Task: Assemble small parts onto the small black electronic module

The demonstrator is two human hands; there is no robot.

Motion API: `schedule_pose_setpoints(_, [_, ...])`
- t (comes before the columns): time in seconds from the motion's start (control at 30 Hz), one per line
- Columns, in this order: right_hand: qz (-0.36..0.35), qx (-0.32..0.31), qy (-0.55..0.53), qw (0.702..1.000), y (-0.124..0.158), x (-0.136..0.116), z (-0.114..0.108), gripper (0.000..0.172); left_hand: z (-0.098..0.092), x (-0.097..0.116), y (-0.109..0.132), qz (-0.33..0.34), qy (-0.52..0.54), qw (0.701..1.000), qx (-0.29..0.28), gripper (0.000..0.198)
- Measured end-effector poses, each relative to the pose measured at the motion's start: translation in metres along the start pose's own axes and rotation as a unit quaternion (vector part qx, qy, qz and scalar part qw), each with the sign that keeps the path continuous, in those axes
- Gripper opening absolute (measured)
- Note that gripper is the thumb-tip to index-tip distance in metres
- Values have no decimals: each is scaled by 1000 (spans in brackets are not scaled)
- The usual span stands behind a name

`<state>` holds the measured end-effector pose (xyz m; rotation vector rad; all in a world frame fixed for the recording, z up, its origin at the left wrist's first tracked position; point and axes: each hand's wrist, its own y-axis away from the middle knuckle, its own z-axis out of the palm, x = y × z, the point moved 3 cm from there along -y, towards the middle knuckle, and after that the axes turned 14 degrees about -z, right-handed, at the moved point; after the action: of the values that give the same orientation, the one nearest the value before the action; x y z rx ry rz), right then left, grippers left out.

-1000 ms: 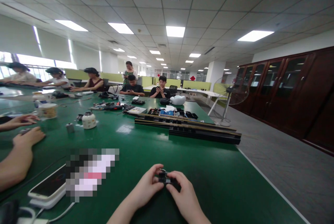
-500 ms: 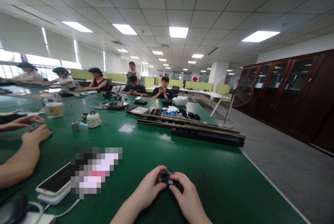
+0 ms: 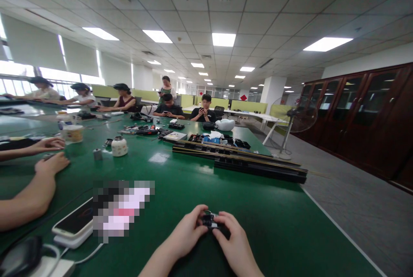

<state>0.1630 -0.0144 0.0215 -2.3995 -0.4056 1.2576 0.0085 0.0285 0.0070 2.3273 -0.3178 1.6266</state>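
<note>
Component (image 3: 211, 221), small and dark with a few paler patches, is held at the lower centre of the frame, over the green surface (image 3: 180, 195); whether it is rested on that surface or lifted clear of it cannot be told. Its left end is pinched by the left hand (image 3: 188, 230), and its right end is likewise pinched by the right hand (image 3: 231, 230) — so the grip on each side is clamped on the same piece. Finer detail is hidden by the hands. By its look it may be judged light and stiff, probably hard plastic with some metal, and perhaps slippery where it is smooth. Thin edges could be fragile, so it is best taken by its two outer ends — gently, without pressure across the middle. Higher in the frame, well apart from it, long black trays (image 3: 258, 170) are laid; at the lower left a phone (image 3: 75, 221) is seen on a white block (image 3: 74, 240), and a co-worker's hand (image 3: 53, 163) is seen at the far left.
</note>
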Motion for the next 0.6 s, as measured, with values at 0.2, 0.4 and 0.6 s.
schedule_pose_setpoints(0.2, [-2,3,1,1000,0,-2,-2,19,-1,8,5,11,-10,1000,-2,42])
schedule_pose_setpoints(0.4, [3,4,5,1000,-1,-2,-2,18,1,7,5,6,-17,1000,-10,48])
schedule_pose_setpoints(0.6, [1,5,1,1000,0,-3,-1,18,1,4,3,0,-38,999,3,47])
